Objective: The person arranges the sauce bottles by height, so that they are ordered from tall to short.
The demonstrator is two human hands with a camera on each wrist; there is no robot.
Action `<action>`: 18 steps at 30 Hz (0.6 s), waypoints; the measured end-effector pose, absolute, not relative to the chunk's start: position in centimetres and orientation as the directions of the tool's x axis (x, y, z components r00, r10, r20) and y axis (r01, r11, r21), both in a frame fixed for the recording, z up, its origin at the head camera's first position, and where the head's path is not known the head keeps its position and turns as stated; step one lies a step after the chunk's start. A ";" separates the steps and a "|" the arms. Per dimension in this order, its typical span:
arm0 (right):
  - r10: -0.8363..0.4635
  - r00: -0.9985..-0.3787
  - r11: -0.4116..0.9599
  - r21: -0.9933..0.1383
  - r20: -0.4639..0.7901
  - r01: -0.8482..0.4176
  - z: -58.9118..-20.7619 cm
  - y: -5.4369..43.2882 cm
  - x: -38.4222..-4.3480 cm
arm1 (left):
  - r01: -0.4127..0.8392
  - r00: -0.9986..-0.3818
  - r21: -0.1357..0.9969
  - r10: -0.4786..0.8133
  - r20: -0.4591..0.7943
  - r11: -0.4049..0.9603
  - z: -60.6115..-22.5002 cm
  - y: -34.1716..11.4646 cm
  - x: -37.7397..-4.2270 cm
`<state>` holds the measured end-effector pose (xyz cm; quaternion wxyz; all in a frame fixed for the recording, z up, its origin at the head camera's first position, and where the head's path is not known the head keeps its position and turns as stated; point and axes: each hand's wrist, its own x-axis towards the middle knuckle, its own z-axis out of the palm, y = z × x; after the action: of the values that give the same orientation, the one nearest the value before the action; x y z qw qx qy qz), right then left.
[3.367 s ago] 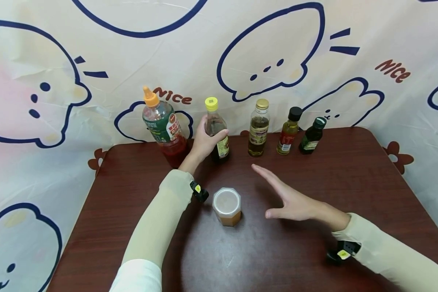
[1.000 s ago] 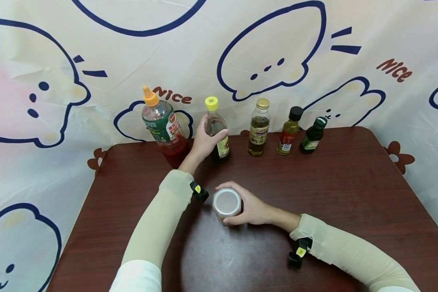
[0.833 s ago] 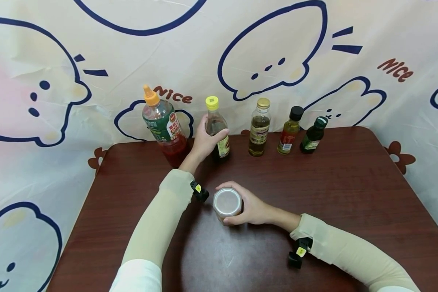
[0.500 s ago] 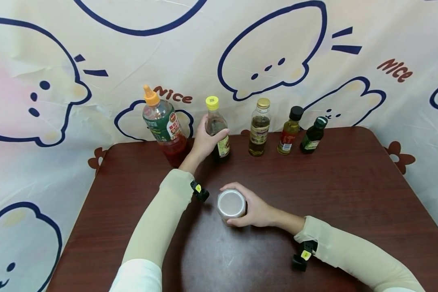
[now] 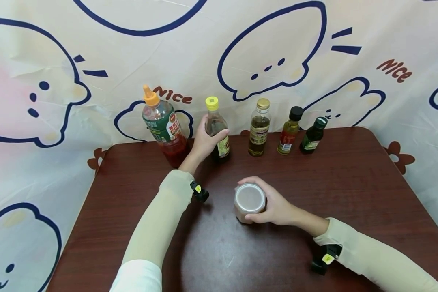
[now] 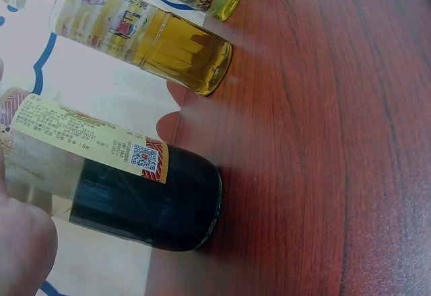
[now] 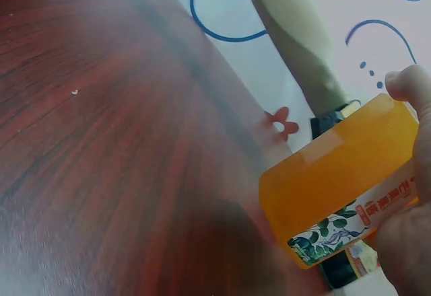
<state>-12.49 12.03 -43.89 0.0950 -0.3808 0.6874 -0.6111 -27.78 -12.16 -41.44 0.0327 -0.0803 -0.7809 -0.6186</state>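
Observation:
In the head view my left hand (image 5: 203, 140) grips a yellow-capped bottle of dark sauce (image 5: 222, 148) at the back of the table. The left wrist view shows its dark lower part (image 6: 145, 198), with the base at the tabletop. My right hand (image 5: 275, 206) holds a faceted honey jar (image 5: 250, 198) with a pale round lid, fingers on the far side and thumb on the near side. In the right wrist view the amber jar (image 7: 330, 165) bears a leafy label and seems raised off the table.
Left of the sauce bottle stands a large red-sauce bottle (image 5: 168, 129) with an orange nozzle. To the right are a gold-capped oil bottle (image 5: 259, 129), a black-capped bottle (image 5: 287, 136) and a small dark green bottle (image 5: 311, 138). A patterned cloth (image 5: 131, 61) hangs behind the brown table (image 5: 350, 182).
My right hand came in from the right, took hold of the honey jar, and has carried it rightward. My left hand stays on the sauce bottle, which has not moved.

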 end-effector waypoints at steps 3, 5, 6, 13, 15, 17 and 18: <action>-0.627 -0.701 -0.032 -0.910 0.341 -0.414 -43.3 13.0 -12.5 | 0.149 -0.988 0.963 0.081 0.134 0.223 -41.5 -12.2 -27.8; -0.617 -0.711 -0.022 -0.911 0.336 -0.411 -42.9 13.7 -12.6 | 0.144 -0.988 0.965 0.080 0.129 0.220 -41.5 -12.2 -27.8; -0.614 -0.716 -0.016 -0.912 0.333 -0.411 -42.7 14.0 -12.5 | 0.143 -0.989 0.965 0.079 0.129 0.220 -41.5 -12.2 -27.8; -0.578 -0.743 0.012 -0.907 0.338 -0.421 -41.8 16.3 -12.5 | 0.142 -0.988 0.968 0.084 0.128 0.205 -41.7 -12.2 -28.0; -0.565 -0.748 0.014 -0.903 0.348 -0.430 -41.6 17.0 -12.5 | 0.141 -0.988 0.969 0.085 0.126 0.201 -41.7 -12.2 -28.0; -0.549 -0.757 0.017 -0.900 0.355 -0.435 -41.5 17.7 -12.6 | 0.144 -0.988 0.970 0.085 0.130 0.196 -41.6 -12.2 -28.0; -0.540 -0.762 0.020 -0.900 0.357 -0.435 -41.4 18.1 -12.6 | 0.147 -0.987 0.970 0.086 0.133 0.193 -41.6 -12.2 -28.0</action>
<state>-12.58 18.11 -41.40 0.0429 -0.3419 0.7128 -0.6109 -28.02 -12.21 -41.63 0.0244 -0.0754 -0.7719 -0.6308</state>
